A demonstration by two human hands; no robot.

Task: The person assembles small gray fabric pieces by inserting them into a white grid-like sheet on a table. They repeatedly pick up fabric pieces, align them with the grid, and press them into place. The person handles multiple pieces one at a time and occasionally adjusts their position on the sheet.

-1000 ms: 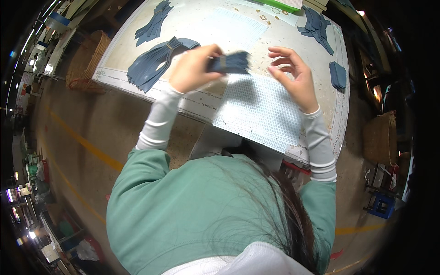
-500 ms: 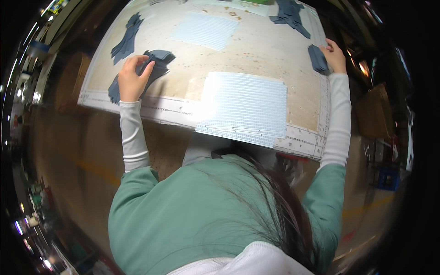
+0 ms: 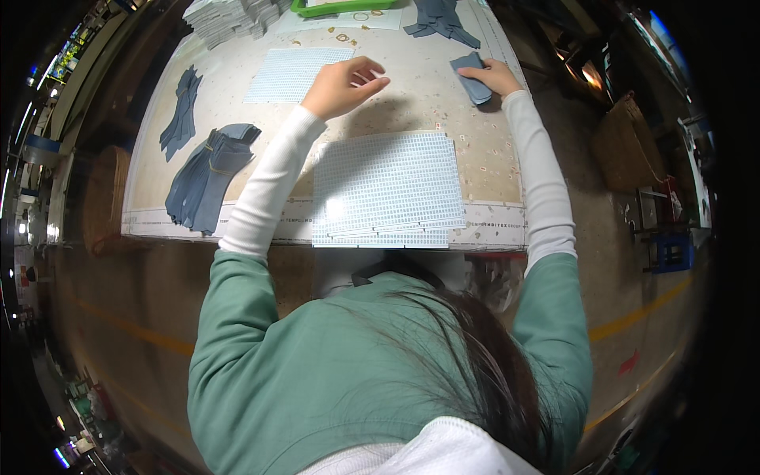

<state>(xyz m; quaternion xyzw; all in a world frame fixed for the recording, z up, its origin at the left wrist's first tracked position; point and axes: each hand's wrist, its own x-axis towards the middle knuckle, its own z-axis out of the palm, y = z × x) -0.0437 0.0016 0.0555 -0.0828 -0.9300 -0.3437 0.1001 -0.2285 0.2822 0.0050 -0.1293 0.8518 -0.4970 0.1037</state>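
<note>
My right hand (image 3: 500, 77) grips a small stack of blue-grey fabric pieces (image 3: 473, 81) near the table's right edge, thumb on top. My left hand (image 3: 346, 85) hovers over the middle of the table with fingers curled and apart, nothing in it. Below it lies a pile of white sheets with small blue printed rows (image 3: 388, 186), slightly fanned at the near edge. A similar printed sheet (image 3: 277, 73) lies farther back, partly behind my left hand. At the left rests a large banded bundle of blue-grey fabric pieces (image 3: 207, 178), with a smaller bundle (image 3: 182, 111) behind it.
Another blue-grey bundle (image 3: 439, 20) lies at the far right of the table. A green tray (image 3: 336, 8) and stacked grey-white pieces (image 3: 229, 20) stand along the back. Yellowish rings (image 3: 342, 38) lie scattered near the tray. A blue crate (image 3: 673, 252) sits on the floor at right.
My left hand has left the large left bundle and moved right over the table's middle. My right hand has brought its fabric stack inward from the right edge. The view has shifted.
</note>
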